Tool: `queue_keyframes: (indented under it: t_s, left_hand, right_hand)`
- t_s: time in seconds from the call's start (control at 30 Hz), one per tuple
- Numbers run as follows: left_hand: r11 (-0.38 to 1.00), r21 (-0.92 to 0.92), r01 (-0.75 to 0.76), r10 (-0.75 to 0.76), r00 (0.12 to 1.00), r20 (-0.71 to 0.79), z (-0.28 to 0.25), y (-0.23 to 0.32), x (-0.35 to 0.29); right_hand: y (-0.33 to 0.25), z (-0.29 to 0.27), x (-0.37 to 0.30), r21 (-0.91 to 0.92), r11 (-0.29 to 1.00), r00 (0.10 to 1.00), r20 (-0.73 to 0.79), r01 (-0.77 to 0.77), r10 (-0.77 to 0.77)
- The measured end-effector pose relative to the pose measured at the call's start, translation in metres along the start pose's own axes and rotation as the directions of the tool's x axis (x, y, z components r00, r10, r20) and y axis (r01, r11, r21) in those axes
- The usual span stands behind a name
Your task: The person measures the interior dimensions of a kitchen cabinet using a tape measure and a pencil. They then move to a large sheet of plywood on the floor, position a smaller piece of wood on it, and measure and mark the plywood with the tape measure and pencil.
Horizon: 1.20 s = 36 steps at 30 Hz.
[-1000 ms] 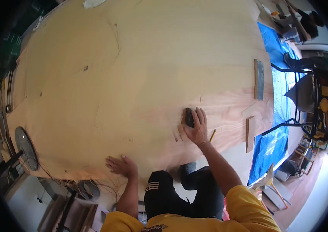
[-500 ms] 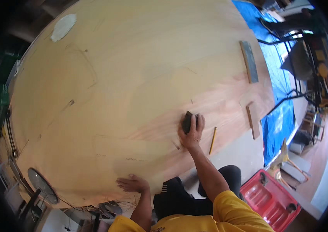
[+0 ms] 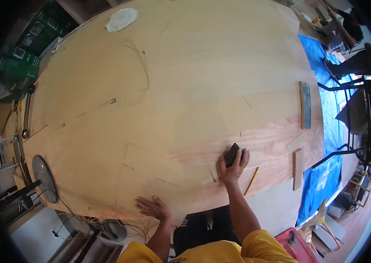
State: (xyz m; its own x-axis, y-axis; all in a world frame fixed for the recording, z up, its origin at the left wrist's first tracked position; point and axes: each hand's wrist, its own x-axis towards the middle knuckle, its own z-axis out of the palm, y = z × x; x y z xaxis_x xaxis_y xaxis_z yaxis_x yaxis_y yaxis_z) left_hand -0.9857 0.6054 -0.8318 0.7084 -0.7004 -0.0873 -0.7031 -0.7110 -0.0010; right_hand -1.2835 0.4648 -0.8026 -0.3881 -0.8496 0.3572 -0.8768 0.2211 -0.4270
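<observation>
Head view shows both of my hands on a very large sheet of pale plywood [image 3: 185,87]. My right hand [image 3: 233,165] grips a small dark block [image 3: 232,154]; the fingers curl over its top and the thumb closes on the near side, so I judge that I hold it this way to press it flat against the wood. The block is under my fingertips, on the reddish band of the sheet, and only its far end shows beyond them. It looks black or dark grey, short and a little rounded, tilted to the right. My left hand [image 3: 152,207] lies flat near the sheet's close edge, fingers spread wide and holding nothing, probably to lean on and to keep the sheet steady. Just right of my right wrist lies a yellow pencil [image 3: 251,181], within easy reach. Further right of my fingers is a short wooden strip [image 3: 297,168], and beyond it a longer grey-faced bar [image 3: 304,104].
</observation>
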Motion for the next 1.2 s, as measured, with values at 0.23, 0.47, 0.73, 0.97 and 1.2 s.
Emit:
queue_keyframes:
  t_s: [0.23, 0.47, 0.73, 0.97, 1.2]
  left_hand:
    - [0.999, 0.014, -0.041, 0.042, 0.998, -0.043, -0.003, 0.003, 0.000]
    - [0.999, 0.034, -0.031, 0.034, 0.995, -0.093, 0.007, -0.001, -0.016]
    - [0.994, -0.067, -0.091, 0.081, 0.987, -0.140, -0.003, -0.010, -0.003]
    - [0.774, -0.596, 0.213, -0.285, 0.958, -0.027, -0.011, -0.084, -0.075]
    - [0.044, -0.771, 0.636, -0.202, 0.761, 0.616, -0.005, -0.091, -0.127]
  right_hand:
    - [0.006, -0.006, -0.004, 0.033, 0.999, 1.000, -0.011, -0.020, 0.020]
    - [0.012, -0.016, -0.002, 0.115, 0.992, 0.998, 0.058, -0.042, 0.035]
    - [0.022, -0.024, -0.005, 0.194, 0.974, 0.992, 0.021, 0.120, -0.126]
    - [0.020, -0.074, 0.001, -0.067, 0.974, 0.860, 0.485, 0.216, -0.158]
    - [0.027, -0.148, -0.110, 0.453, 0.853, 0.812, 0.375, 0.260, -0.447]
